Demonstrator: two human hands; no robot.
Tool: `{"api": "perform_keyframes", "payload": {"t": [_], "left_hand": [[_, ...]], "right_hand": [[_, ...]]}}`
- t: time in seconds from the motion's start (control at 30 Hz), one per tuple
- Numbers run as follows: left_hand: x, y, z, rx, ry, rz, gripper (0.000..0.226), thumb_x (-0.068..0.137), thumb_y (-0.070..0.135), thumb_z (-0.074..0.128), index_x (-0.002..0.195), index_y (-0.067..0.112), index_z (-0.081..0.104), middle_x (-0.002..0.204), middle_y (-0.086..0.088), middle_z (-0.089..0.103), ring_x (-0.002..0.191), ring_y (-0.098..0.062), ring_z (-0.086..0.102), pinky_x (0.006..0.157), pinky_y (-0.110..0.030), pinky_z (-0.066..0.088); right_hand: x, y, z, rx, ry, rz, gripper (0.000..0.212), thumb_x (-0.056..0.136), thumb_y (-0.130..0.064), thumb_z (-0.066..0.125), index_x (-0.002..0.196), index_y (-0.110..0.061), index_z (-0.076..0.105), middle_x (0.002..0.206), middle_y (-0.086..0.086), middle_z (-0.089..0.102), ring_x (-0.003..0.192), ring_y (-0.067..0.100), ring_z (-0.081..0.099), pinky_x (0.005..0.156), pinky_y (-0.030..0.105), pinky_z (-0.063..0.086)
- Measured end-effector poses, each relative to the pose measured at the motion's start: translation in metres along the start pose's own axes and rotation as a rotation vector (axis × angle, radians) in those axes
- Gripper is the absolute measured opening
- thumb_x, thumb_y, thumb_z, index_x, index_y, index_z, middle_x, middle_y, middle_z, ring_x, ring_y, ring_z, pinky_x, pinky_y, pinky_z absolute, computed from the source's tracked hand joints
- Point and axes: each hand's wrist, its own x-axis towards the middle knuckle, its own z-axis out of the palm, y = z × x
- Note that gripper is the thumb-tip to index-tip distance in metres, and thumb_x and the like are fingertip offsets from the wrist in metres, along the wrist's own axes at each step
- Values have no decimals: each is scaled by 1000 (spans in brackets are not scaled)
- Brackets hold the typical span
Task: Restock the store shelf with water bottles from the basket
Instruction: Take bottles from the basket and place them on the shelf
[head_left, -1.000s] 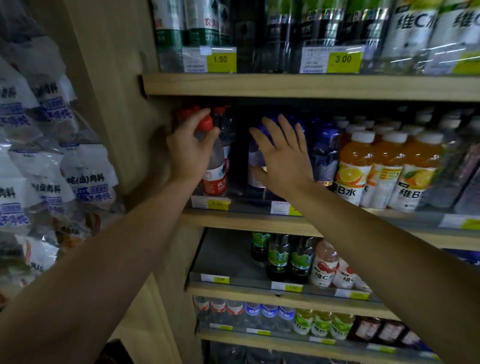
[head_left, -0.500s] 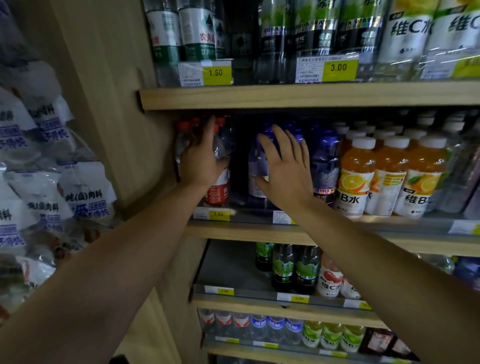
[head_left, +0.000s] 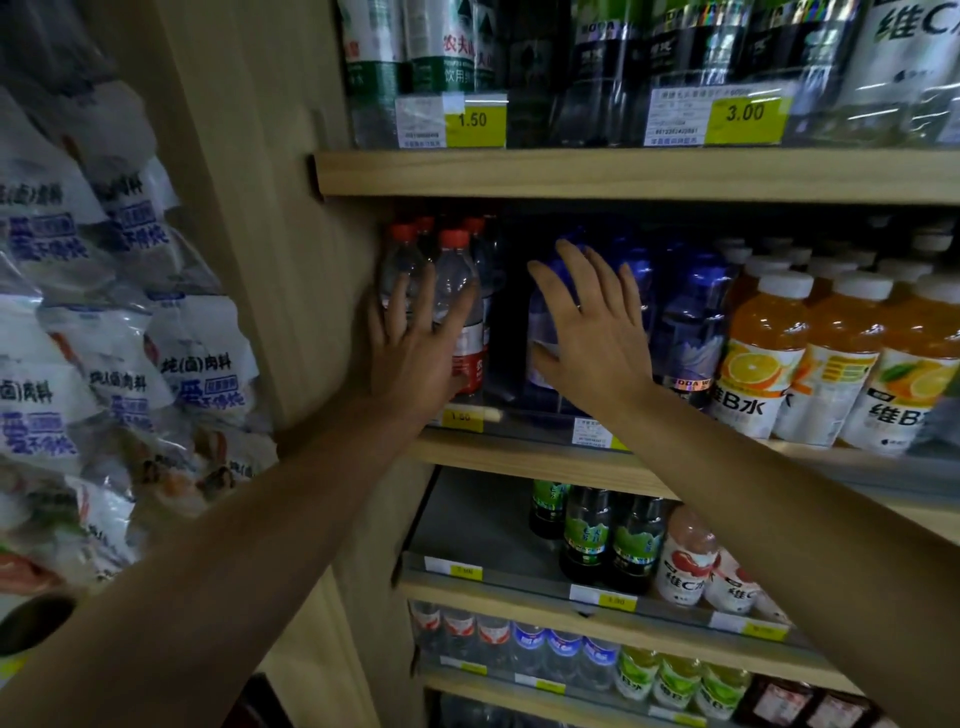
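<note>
— Why are both hands flat up there on the shelf (head_left: 519, 457)?

— Looks like squaring up the row. The left hand (head_left: 415, 343) has its fingers spread straight across the front red-capped water bottle (head_left: 457, 291), palm against the label, pressing it rather than wrapping it. My guess is it's being nudged back against the wooden side panel (head_left: 291, 234) so it sits in line with the red caps behind.

— And the right hand (head_left: 592, 332)?

— Also splayed, laid on the blue bottles (head_left: 691, 312) just beside, probably to keep them from tipping into the dark gap between the two rows.

— So the water's already on the shelf?

— That one stands upright above the yellow 1.50 price tag (head_left: 460, 418). The basket I can't see from here.
</note>
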Motion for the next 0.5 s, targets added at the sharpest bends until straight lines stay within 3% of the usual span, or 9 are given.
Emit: {"api": "perform_keyframes", "payload": {"t": [0.13, 0.23, 0.5], "left_hand": [[10, 3, 7, 26, -45, -25, 123, 67, 55, 82, 153, 42, -6, 164, -9, -7, 149, -35, -7, 115, -60, 2], [17, 5, 12, 57, -58, -54, 125, 68, 52, 82, 151, 43, -11, 164, -9, -8, 149, -35, -10, 115, -60, -2], [24, 13, 18, 77, -41, -91, 114, 77, 36, 79, 153, 42, -5, 164, -8, -7, 149, -37, -8, 115, -58, -7]], "right_hand": [[-1, 3, 4, -1, -8, -8, 85, 75, -31, 77, 148, -21, 35, 158, 11, 25, 145, 37, 22, 119, 55, 11], [-4, 5, 8, -5, -7, -12, 82, 75, -31, 75, 147, -21, 36, 156, 12, 27, 145, 37, 21, 118, 56, 12], [-7, 12, 9, 4, -34, -29, 84, 74, -31, 74, 148, -21, 35, 157, 11, 26, 146, 37, 18, 119, 56, 10]]}}
